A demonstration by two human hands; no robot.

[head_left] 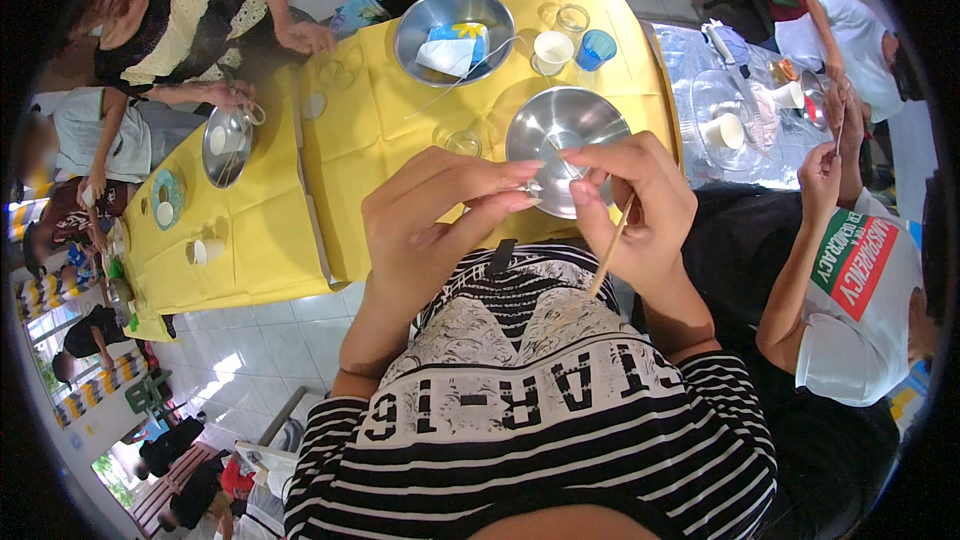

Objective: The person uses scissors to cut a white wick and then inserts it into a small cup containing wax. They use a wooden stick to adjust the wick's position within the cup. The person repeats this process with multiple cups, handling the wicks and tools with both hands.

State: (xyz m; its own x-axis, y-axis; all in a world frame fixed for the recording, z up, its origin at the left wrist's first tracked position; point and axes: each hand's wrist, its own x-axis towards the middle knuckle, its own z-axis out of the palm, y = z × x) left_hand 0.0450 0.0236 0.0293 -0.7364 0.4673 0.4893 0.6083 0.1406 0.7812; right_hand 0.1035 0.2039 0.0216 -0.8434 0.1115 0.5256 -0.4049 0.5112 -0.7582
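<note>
Though both hands (545,202) pinch something — too small to identify — right grips a stick (610,248).

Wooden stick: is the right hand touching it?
Touching. The head view shows the right hand gripping the wooden stick, whose top disappears between the fingers while its lower end points toward the striped shirt.

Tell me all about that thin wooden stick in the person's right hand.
The wooden stick is thin, straight and pale tan, like a skewer. The right hand pinches its upper end between the fingers, so its top is hidden. It slants down and leftward, its free lower end hanging over the striped shirt. Nothing else touches it.
</note>
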